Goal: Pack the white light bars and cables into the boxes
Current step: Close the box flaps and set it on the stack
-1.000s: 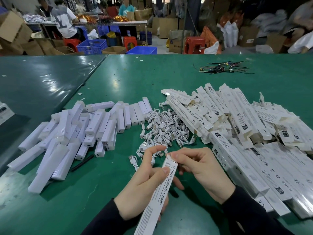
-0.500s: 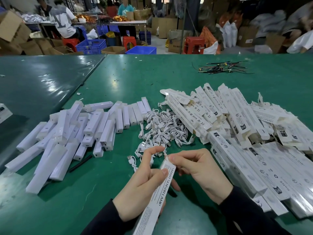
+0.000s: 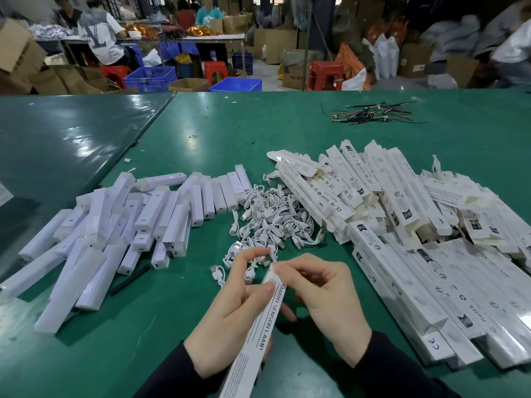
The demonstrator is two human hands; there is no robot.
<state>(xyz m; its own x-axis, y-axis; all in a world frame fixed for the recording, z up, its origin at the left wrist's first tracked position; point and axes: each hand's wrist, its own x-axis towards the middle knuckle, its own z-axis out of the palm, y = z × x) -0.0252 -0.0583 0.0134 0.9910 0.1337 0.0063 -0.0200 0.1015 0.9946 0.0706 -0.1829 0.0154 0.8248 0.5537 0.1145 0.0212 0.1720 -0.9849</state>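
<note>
Head view: the left hand [image 3: 230, 320] curls round 1 box [image 3: 260, 326] reading "SMART SENSOR LAMP", while the right hand [image 3: 324, 300] pinches its far end flap, likely closing it. Next, set it with the boxes [image 3: 416, 285] marked "RoHS", "CE"; light bars [image 3: 120, 237] and cables [image 3: 273, 222] wait beyond

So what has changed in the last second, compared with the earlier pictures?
Very little. The left hand still holds the box, and the right hand keeps its grip on the box's top end; its fingertips have closed in slightly on the flap. The light bars, cables and box pile stayed as they were.
</note>
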